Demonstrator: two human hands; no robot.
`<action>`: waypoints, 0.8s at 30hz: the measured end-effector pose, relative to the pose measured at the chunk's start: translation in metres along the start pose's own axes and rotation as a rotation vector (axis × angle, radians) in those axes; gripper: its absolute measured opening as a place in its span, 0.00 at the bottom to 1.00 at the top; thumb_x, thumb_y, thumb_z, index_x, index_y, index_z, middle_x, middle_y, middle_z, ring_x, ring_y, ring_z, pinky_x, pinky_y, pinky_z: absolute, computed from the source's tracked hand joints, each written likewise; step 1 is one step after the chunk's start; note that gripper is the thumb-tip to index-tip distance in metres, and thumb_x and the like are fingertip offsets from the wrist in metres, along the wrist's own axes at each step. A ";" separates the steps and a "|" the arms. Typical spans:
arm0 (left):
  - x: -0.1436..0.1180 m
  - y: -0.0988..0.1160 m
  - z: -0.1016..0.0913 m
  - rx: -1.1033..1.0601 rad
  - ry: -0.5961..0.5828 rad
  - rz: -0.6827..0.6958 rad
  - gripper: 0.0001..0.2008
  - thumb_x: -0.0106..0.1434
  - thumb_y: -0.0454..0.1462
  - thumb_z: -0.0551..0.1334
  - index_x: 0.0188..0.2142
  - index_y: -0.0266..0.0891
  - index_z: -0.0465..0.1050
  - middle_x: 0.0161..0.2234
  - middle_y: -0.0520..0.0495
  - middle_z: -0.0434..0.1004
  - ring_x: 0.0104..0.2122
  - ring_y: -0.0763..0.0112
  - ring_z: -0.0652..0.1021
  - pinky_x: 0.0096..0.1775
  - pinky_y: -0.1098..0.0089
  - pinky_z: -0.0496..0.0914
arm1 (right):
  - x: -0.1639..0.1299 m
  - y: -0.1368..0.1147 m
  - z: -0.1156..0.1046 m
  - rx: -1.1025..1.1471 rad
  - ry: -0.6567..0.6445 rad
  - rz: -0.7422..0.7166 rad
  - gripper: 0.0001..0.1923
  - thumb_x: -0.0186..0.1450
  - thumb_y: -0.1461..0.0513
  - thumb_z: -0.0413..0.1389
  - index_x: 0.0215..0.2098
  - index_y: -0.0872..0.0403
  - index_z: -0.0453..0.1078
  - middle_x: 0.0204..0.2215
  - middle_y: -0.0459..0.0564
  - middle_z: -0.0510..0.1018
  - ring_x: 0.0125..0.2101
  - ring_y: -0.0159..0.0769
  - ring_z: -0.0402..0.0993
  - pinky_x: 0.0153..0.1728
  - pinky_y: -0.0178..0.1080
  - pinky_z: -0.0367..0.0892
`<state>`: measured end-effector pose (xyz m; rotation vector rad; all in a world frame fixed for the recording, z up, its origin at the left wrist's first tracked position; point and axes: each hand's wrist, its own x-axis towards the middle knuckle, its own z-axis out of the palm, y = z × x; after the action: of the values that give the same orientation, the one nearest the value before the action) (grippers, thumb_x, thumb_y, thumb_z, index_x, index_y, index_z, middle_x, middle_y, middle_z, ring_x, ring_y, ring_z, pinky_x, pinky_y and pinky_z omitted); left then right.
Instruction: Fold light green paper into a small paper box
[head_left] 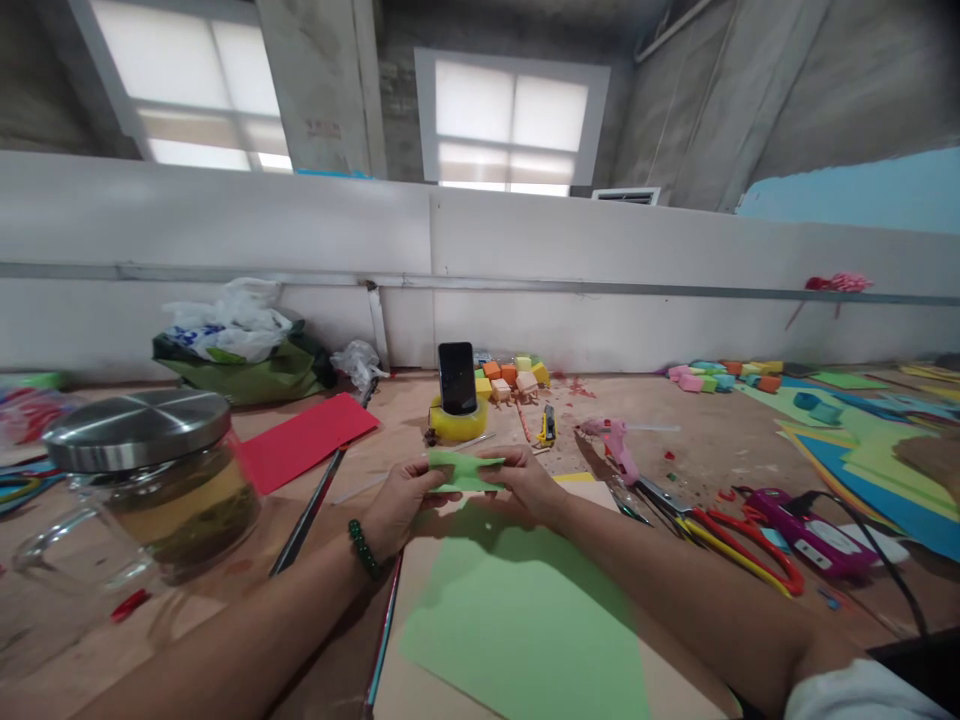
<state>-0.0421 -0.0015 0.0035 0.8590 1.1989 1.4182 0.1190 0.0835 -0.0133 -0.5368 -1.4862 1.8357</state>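
Note:
Between both hands a small folded piece of green paper (465, 470) is held above the table. My left hand (405, 500), below a dark green bead bracelet (364, 549) on the wrist, pinches its left end. My right hand (529, 482) grips the right end. Under the hands lies a larger light green sheet (525, 620), resting on a pale tan sheet or board (416, 610). Just beyond the hands, a phone (457, 378) leans upright in a roll of yellow tape (457, 423).
A lidded glass mug of tea (176, 500) and red paper (311, 440) are left. Right lie a pink glue gun (619, 445), red-handled scissors (750, 545), a purple device (810, 535) and a yellow cutter (548, 426). Small paper cubes (506, 375) sit behind. Someone's hand (930, 460) shows far right.

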 end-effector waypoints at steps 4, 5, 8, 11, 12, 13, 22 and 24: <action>-0.001 0.001 0.000 0.000 -0.036 -0.047 0.12 0.45 0.39 0.71 0.28 0.33 0.78 0.26 0.45 0.80 0.22 0.71 0.78 0.27 0.75 0.69 | 0.000 -0.001 0.000 0.016 0.030 0.026 0.11 0.46 0.64 0.65 0.30 0.55 0.79 0.23 0.44 0.77 0.20 0.27 0.67 0.23 0.32 0.64; -0.001 0.002 0.001 -0.001 -0.033 -0.064 0.11 0.46 0.39 0.71 0.27 0.33 0.77 0.25 0.45 0.80 0.21 0.71 0.78 0.26 0.75 0.69 | 0.000 -0.001 0.000 0.017 0.033 0.026 0.10 0.46 0.64 0.64 0.29 0.55 0.79 0.22 0.44 0.77 0.20 0.26 0.66 0.23 0.32 0.64; -0.001 0.003 0.001 -0.004 -0.010 -0.090 0.09 0.47 0.37 0.70 0.25 0.33 0.76 0.22 0.46 0.80 0.20 0.71 0.78 0.24 0.76 0.68 | -0.001 -0.001 0.001 0.034 0.018 0.033 0.10 0.46 0.64 0.64 0.29 0.56 0.79 0.23 0.45 0.78 0.20 0.26 0.66 0.24 0.32 0.65; -0.001 0.003 0.001 -0.001 -0.006 -0.086 0.08 0.48 0.37 0.70 0.25 0.33 0.76 0.21 0.45 0.80 0.20 0.71 0.78 0.24 0.76 0.69 | -0.001 0.000 0.002 0.040 0.007 0.043 0.12 0.46 0.63 0.64 0.30 0.56 0.78 0.23 0.45 0.77 0.20 0.26 0.66 0.24 0.32 0.65; -0.001 0.003 0.001 0.001 -0.007 -0.084 0.09 0.48 0.37 0.70 0.25 0.33 0.76 0.22 0.45 0.80 0.20 0.71 0.78 0.24 0.76 0.69 | -0.001 0.000 0.002 0.030 0.007 0.033 0.12 0.46 0.62 0.65 0.30 0.56 0.78 0.23 0.44 0.77 0.20 0.26 0.67 0.24 0.32 0.65; -0.001 0.003 0.001 0.004 -0.009 -0.083 0.09 0.48 0.38 0.70 0.25 0.32 0.76 0.22 0.45 0.80 0.20 0.71 0.78 0.24 0.76 0.69 | -0.001 0.000 0.001 0.013 0.003 0.014 0.11 0.46 0.62 0.65 0.29 0.56 0.78 0.22 0.44 0.77 0.20 0.26 0.67 0.24 0.31 0.65; 0.001 0.001 0.000 0.018 -0.001 -0.030 0.16 0.43 0.42 0.74 0.27 0.32 0.78 0.23 0.46 0.81 0.21 0.70 0.79 0.26 0.75 0.71 | 0.003 0.002 -0.004 -0.119 -0.061 -0.118 0.16 0.48 0.54 0.68 0.28 0.56 0.74 0.23 0.43 0.75 0.22 0.28 0.68 0.24 0.31 0.66; 0.001 0.001 0.000 0.019 0.013 -0.022 0.16 0.42 0.42 0.74 0.26 0.32 0.78 0.23 0.46 0.81 0.22 0.69 0.79 0.26 0.75 0.70 | 0.004 0.004 -0.004 -0.118 -0.054 -0.121 0.17 0.48 0.54 0.68 0.30 0.56 0.74 0.24 0.44 0.76 0.22 0.28 0.69 0.25 0.31 0.67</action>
<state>-0.0422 -0.0004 0.0046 0.8482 1.2299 1.3987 0.1184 0.0885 -0.0175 -0.4463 -1.6352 1.6893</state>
